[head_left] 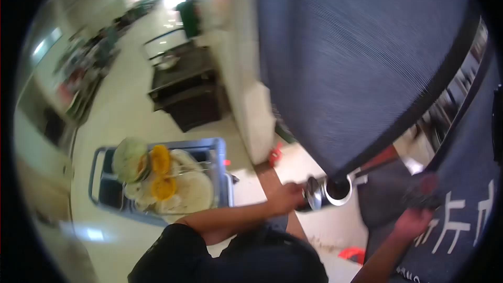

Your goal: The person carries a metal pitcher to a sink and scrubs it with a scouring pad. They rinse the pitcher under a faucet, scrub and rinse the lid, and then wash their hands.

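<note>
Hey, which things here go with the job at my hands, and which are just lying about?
Seemingly with the job:
silver-and-black piece, at your left hand
dark hanging fabric
white-marked dark material, by your right hand

Seemingly lying about:
blue-grey cart
yellow pieces in it
dark stand

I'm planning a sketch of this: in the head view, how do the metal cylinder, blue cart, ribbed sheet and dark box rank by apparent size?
Largest to smallest:
1. ribbed sheet
2. blue cart
3. dark box
4. metal cylinder

Nearness probably enlarges the sheet.
</note>
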Demonstrator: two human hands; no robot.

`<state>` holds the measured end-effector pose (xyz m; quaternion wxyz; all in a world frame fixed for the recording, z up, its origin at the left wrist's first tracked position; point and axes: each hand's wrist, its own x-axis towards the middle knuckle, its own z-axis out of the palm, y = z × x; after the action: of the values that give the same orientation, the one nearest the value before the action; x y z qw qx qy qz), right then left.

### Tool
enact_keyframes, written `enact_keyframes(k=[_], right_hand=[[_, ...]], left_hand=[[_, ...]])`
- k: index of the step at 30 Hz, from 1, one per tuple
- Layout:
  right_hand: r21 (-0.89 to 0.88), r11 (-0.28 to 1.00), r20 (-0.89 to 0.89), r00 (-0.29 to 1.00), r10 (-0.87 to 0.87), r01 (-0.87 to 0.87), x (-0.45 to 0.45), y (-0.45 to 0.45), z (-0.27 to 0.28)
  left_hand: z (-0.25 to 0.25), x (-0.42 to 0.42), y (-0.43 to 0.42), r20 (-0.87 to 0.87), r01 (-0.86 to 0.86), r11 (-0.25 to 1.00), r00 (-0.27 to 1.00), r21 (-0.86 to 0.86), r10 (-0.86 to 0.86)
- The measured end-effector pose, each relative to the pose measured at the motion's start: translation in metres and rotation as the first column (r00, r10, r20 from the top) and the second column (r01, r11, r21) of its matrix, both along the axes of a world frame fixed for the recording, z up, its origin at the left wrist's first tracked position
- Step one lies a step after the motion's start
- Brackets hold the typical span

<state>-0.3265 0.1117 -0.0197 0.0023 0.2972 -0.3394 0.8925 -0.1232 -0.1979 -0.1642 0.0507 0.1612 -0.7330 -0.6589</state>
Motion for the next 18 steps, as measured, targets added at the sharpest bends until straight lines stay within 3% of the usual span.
enact_keyframes(k=[1,2,4,6,8,9,11,12,13,15,18], right_hand=[[0.038,0.973,-0.102,0.970,-0.222,0.227,-0.020,0.024,0.019],[0.083,0.891,-0.214,0.881,-0.422,0.446,-0.049,0.046,0.044],[-0.036,0.597,-0.351,0.549,-0.758,0.801,-0.091,0.113,0.098],[-0.194,0.313,-0.485,0.187,-0.854,0.930,-0.090,0.147,0.151],[-0.338,0.089,-0.581,-0.133,-0.803,0.937,-0.077,0.166,0.177],[-0.389,-0.001,-0.609,-0.258,-0.750,0.921,-0.068,0.173,0.190],[-0.433,-0.159,-0.651,-0.430,-0.625,0.887,-0.072,0.187,0.204],[-0.457,-0.214,-0.658,-0.490,-0.571,0.863,-0.076,0.194,0.207],[-0.489,-0.283,-0.650,-0.561,-0.513,0.825,-0.075,0.201,0.212],[-0.505,-0.409,-0.645,-0.648,-0.405,0.760,-0.086,0.208,0.211],[-0.489,-0.588,-0.621,-0.730,-0.284,0.644,-0.101,0.238,0.197]], left_hand=[[0.004,-0.025,-0.002,0.107,-0.048,0.976,0.994,0.212,0.026],[-0.004,-0.059,-0.010,0.121,-0.027,0.983,0.993,0.182,0.005],[-0.017,-0.122,-0.028,0.124,0.040,0.999,0.991,0.030,-0.043],[-0.023,-0.187,-0.042,0.082,0.132,0.987,0.989,-0.090,-0.125],[-0.025,-0.263,-0.031,-0.224,0.236,0.935,0.928,-0.265,-0.298],[0.008,-0.294,-0.012,-0.143,0.267,0.938,0.960,0.223,-0.239],[0.012,-0.377,0.011,-0.200,0.332,0.794,0.943,0.509,-0.266],[0.023,-0.415,0.036,-0.132,0.282,0.822,0.959,0.494,-0.250],[0.028,-0.447,0.061,-0.136,0.337,0.801,0.940,0.495,-0.312],[0.029,-0.520,0.094,-0.106,0.358,0.861,0.933,0.361,-0.343],[0.038,-0.609,0.174,-0.110,0.528,0.801,0.847,0.283,-0.520]])
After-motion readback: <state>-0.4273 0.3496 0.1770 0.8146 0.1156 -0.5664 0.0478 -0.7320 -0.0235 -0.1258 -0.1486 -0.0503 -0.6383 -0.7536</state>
